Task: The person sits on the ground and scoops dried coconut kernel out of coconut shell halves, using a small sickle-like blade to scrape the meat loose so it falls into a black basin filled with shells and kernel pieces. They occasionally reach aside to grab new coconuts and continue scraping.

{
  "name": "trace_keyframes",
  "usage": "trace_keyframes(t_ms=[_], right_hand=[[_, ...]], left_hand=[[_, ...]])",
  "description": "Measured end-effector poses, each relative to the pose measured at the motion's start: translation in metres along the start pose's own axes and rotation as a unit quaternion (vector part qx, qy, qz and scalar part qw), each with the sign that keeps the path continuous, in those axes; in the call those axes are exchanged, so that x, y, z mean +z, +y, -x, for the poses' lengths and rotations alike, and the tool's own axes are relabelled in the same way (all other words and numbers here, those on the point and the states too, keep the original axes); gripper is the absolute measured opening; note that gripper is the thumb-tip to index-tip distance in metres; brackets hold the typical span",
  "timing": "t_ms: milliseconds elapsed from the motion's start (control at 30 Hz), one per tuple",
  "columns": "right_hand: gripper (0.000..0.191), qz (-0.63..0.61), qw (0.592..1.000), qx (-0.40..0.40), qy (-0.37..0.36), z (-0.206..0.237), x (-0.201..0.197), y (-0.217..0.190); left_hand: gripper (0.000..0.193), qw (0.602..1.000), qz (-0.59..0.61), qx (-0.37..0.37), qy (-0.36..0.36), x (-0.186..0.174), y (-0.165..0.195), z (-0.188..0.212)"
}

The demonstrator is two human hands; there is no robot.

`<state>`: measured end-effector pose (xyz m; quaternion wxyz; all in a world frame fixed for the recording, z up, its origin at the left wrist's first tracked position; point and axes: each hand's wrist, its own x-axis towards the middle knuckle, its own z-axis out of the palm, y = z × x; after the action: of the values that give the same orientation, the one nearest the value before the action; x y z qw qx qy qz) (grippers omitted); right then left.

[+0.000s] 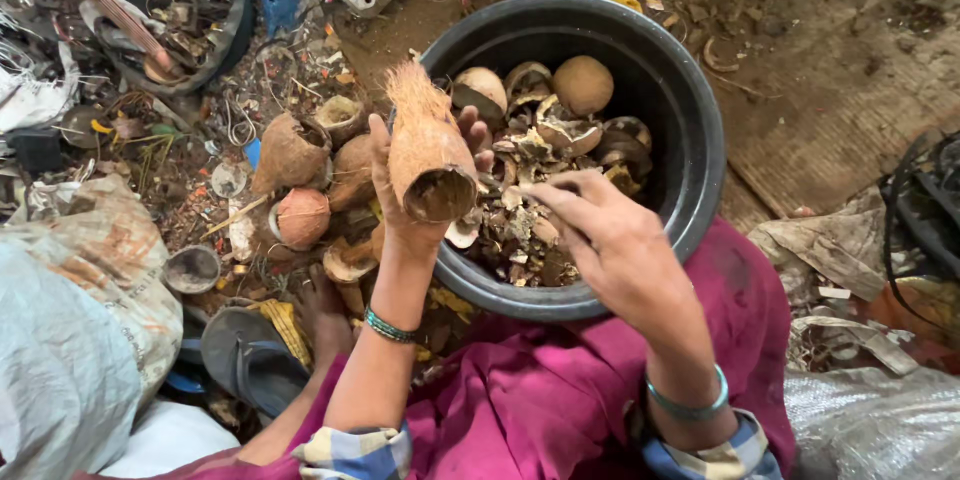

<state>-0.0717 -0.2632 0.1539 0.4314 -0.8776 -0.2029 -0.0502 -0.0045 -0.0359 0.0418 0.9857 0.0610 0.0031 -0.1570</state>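
**Husk piece held over the black tub**

Centre of frame: the left hand (405, 202) is wrapping its fingers around a fibrous brown coconut husk piece (428, 155), holding it upright, frayed tip upward, hollow cut end toward the camera. Grip closed snugly on it. The piece is sitting over the near-left rim of the black tub (700, 140).

The right hand (610, 240) is hovering just right of the husk piece, fingers loosely spread and slightly curled, holding nothing; fingertips pointing toward the husk's lower end, apart from it.

Inside the tub: broken coconut shells (545, 140), mixed brown and pale, with one round whole half (583, 84) at the upper part.

Left of the tub, on the littered ground: a cluster of husked coconuts (300, 155). Lower left: a pale woven sack (70, 340) and a dark sandal (245, 355). Upper left: a dark bucket (200, 20) of scrap wire. Bottom: magenta cloth (560, 390) across the lap, bangles on both wrists.
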Motion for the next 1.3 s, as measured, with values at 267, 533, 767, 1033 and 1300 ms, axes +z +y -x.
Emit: trace_keyframes(t_ms=[267, 533, 767, 1033, 1300], right_hand=[[0.046, 0.182, 0.981, 0.001, -0.072, 0.021, -0.008, -0.017], [0.038, 0.292, 0.956, -0.003, -0.035, 0.026, 0.036, -0.031], [0.035, 0.386, 0.922, -0.026, -0.023, 0.029, 0.077, -0.037], [0.035, 0.341, 0.939, -0.015, 0.028, 0.016, 0.102, -0.014], [0.029, 0.253, 0.966, 0.035, 0.033, 0.012, 0.088, 0.013]], left_hand=[[0.067, 0.999, -0.048, -0.002, 0.002, 0.002, -0.004, 0.002], [0.056, 0.983, -0.172, 0.008, 0.063, 0.006, -0.007, 0.009], [0.049, 0.988, -0.145, 0.014, 0.055, -0.019, 0.001, 0.000], [0.045, 0.991, -0.076, 0.086, 0.066, -0.032, -0.001, -0.009], [0.040, 0.981, -0.088, 0.147, 0.095, -0.016, -0.011, -0.026]])
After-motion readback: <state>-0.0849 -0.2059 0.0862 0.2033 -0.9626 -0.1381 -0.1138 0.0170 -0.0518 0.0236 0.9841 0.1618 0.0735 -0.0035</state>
